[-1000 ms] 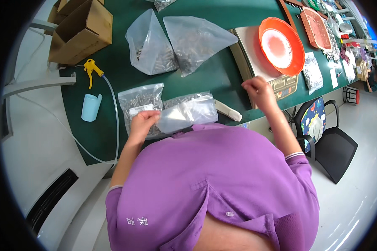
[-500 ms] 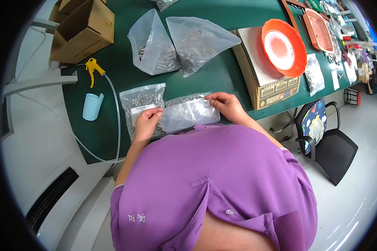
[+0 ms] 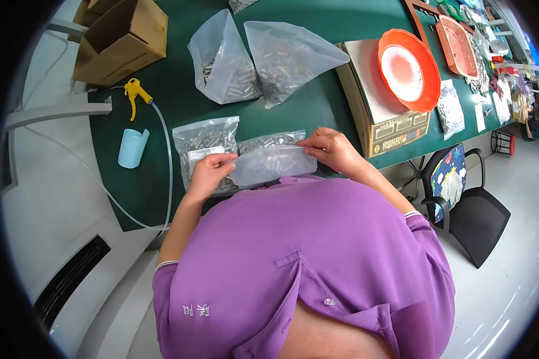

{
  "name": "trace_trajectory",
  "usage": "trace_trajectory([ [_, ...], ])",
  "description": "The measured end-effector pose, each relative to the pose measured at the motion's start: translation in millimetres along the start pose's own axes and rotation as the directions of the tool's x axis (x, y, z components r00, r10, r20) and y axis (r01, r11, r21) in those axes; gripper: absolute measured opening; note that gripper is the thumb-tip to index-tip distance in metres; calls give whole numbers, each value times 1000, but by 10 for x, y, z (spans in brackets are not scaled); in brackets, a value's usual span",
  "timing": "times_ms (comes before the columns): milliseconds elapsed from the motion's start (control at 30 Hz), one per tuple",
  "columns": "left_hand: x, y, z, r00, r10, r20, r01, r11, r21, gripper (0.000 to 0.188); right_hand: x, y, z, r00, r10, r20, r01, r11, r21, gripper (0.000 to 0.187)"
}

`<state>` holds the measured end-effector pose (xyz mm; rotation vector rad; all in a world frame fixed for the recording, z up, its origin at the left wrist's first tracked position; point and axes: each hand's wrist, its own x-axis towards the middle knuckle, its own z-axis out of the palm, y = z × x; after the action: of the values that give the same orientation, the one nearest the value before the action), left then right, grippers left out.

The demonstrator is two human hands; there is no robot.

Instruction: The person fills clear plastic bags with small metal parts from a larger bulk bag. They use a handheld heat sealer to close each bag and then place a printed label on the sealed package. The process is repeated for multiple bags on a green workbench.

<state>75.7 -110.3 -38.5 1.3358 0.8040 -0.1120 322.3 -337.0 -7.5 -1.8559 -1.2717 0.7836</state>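
Note:
A clear plastic bag (image 3: 274, 166) of small metal parts lies near the front edge of the green table, right before my body. My left hand (image 3: 207, 175) is closed in a pinch on the left end of its loose, translucent upper edge. At the other end, my right hand (image 3: 336, 152) pinches the same edge, so the plastic spans between both hands. Beyond that edge, part of the bag's contents shows. Just left of it lies a second bag (image 3: 205, 136) filled with metal parts and bearing a white label; my left hand overlaps its lower right portion.
Two open bags (image 3: 226, 63) (image 3: 287, 57) of metal cylinders stand farther back. On the left are a cardboard box (image 3: 129, 45), a yellow air gun (image 3: 136, 96) with a hose, and a light-blue cup (image 3: 133, 148). A red basin (image 3: 428, 72) rests on a carton (image 3: 395, 133) at right.
The bag's held edge has come down toward me, uncovering more metal parts beyond it. My right hand has lowered slightly with its fingers more curled. Both hands keep their hold.

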Motion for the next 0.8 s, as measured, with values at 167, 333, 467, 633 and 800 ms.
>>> trace_trajectory([
  [167, -174, 185, 56, 995, 95, -12, -89, 961, 261, 22, -78, -35, -24, 1000, 30, -8, -29, 999, 29, 14],
  [333, -237, 288, 90, 964, 264, 40, -245, 811, 531, 14, -63, -51, -14, 994, 111, 2, -111, 992, 51, 12],
  [467, -29, 149, 39, 932, 358, 57, -332, 780, 531, 13, -2, 200, 97, 991, 123, -57, -124, 992, 1, 16],
  [633, 132, -8, -61, 991, -135, 20, 129, 973, 194, 16, 38, 285, 162, 751, 619, 229, -658, 677, 328, 19],
  [800, 82, 12, -26, 991, -133, 1, 133, 990, 45, 17, -39, 413, 287, 816, 513, 266, -484, 356, 799, 14],
])
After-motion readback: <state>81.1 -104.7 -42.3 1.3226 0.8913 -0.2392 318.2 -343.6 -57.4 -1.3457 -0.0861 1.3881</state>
